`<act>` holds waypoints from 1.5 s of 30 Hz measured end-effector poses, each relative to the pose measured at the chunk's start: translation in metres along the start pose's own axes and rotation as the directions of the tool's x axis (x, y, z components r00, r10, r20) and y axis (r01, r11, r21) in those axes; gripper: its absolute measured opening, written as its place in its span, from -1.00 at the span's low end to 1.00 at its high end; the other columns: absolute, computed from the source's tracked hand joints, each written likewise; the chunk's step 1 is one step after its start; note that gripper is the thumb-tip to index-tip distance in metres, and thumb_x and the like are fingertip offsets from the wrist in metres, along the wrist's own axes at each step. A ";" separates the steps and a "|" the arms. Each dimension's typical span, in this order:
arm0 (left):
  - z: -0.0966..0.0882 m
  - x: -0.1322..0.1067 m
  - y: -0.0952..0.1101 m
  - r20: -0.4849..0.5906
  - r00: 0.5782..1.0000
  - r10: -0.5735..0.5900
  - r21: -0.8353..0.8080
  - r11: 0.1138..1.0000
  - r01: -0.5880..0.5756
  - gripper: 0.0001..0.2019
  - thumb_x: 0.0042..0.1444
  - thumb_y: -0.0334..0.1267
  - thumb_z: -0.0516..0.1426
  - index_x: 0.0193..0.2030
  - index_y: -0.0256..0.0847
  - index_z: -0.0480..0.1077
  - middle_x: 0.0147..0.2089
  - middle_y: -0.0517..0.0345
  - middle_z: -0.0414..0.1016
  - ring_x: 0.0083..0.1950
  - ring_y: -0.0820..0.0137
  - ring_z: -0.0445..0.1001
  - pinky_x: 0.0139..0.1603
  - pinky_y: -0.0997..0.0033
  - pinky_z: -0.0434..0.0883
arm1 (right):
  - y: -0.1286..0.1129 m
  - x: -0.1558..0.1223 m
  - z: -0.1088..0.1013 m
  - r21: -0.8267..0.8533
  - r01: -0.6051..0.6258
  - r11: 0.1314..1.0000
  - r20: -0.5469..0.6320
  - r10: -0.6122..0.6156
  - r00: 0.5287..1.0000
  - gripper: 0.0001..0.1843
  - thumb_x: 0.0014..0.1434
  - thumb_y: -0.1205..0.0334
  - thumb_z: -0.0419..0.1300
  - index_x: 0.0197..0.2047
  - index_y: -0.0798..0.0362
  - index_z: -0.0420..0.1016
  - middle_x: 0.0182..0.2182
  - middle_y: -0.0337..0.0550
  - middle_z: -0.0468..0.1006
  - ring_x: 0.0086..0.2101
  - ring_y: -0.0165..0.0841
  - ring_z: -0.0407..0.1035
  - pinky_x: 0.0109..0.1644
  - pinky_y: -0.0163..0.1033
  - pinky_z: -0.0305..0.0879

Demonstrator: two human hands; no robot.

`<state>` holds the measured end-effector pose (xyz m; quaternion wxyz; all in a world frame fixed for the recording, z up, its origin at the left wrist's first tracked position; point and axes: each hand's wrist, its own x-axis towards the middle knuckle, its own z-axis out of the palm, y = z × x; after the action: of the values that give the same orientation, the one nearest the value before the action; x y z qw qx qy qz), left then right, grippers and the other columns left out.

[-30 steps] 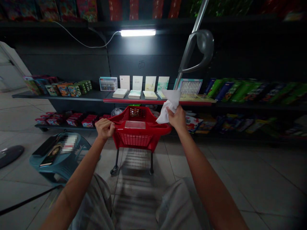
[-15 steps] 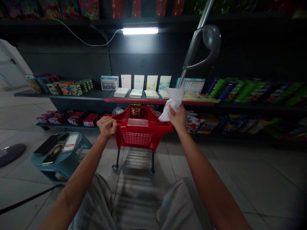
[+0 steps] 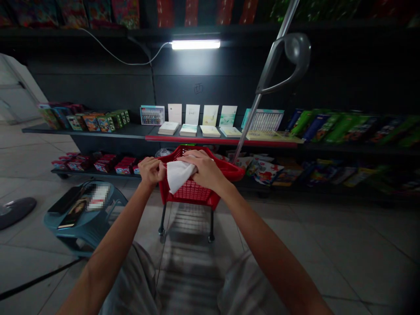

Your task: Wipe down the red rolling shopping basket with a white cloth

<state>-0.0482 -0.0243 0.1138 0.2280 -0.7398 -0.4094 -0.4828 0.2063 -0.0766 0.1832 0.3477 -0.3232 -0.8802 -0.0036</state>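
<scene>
In front of me stands a small red shopping cart (image 3: 193,192) with a basket of plastic mesh. My left hand (image 3: 151,170) is closed round the left end of its handle. A white cloth (image 3: 179,175) lies over the handle's middle and hangs down its near side. On top of that cloth is my right hand (image 3: 205,168), its fingers bent over it and pressing it to the handle. The cloth covers the panel at the middle of the handle. Little of the basket's inside can be seen.
Behind the cart a dark shelf (image 3: 124,130) carries books (image 3: 210,131), boxes and snack bags (image 3: 267,170). A slanting metal pole (image 3: 252,111) rises just right of the cart. To my left is a blue stool (image 3: 114,197) with a phone (image 3: 72,214) on it.
My right hand has brought the white cloth from the handle's right end, where it was raised, leftward and down onto the middle. The left hand keeps its grip on the handle.
</scene>
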 end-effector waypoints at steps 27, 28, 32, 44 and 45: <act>0.057 0.110 -0.012 0.149 0.941 -0.305 0.234 0.935 0.266 -0.53 0.28 -0.06 -0.02 -0.46 -0.22 0.59 -0.39 -0.15 0.61 -0.29 0.15 0.56 -0.30 0.24 0.12 | 0.101 -0.071 0.016 -0.045 -0.384 0.922 -0.730 0.232 0.643 -0.72 0.30 0.25 0.15 0.02 -0.03 0.61 0.12 0.06 0.33 0.19 -0.09 0.33 0.31 0.09 0.36; 0.058 0.111 -0.012 0.149 0.939 -0.309 0.233 0.934 0.270 -0.53 0.29 -0.06 -0.02 -0.45 -0.22 0.58 -0.39 -0.15 0.61 -0.29 0.15 0.56 -0.29 0.24 0.12 | 0.104 -0.075 0.029 -0.031 -0.384 0.923 -0.728 0.242 0.641 -0.73 0.31 0.24 0.15 0.01 -0.02 0.61 0.10 0.07 0.33 0.18 -0.09 0.33 0.30 0.09 0.37; 0.058 0.112 -0.012 0.153 0.942 -0.298 0.234 0.937 0.258 -0.54 0.29 -0.05 -0.02 -0.47 -0.22 0.56 -0.38 -0.14 0.60 -0.29 0.16 0.54 -0.29 0.24 0.11 | 0.116 -0.070 0.081 -0.006 -0.235 0.972 -0.488 0.202 0.849 -0.67 0.33 0.32 0.09 0.05 -0.01 0.60 0.11 0.07 0.39 0.19 -0.13 0.33 0.30 0.00 0.38; 0.065 0.125 -0.014 0.145 0.947 -0.287 0.245 0.938 0.246 -0.55 0.30 -0.06 -0.02 -0.48 -0.20 0.54 -0.40 -0.09 0.61 -0.30 0.19 0.52 -0.29 0.24 0.11 | 0.134 0.035 0.164 -0.169 -0.131 0.977 -0.101 0.115 0.988 -0.69 0.43 0.34 0.06 0.12 0.08 0.56 0.27 0.13 0.40 0.31 -0.06 0.16 0.47 0.15 0.10; 0.065 0.126 -0.013 0.153 0.944 -0.291 0.244 0.937 0.249 -0.55 0.30 -0.06 -0.02 -0.48 -0.20 0.53 -0.39 -0.09 0.61 -0.30 0.19 0.52 -0.28 0.24 0.11 | 0.135 0.027 0.172 -0.179 -0.130 0.975 -0.046 0.123 0.991 -0.70 0.43 0.35 0.06 0.08 0.10 0.58 0.24 0.15 0.42 0.30 -0.07 0.19 0.45 0.14 0.13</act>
<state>-0.0003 0.0790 0.1984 0.2008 -0.6882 -0.5783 -0.3894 0.1642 0.0855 0.0401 0.3314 -0.4087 -0.8477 -0.0672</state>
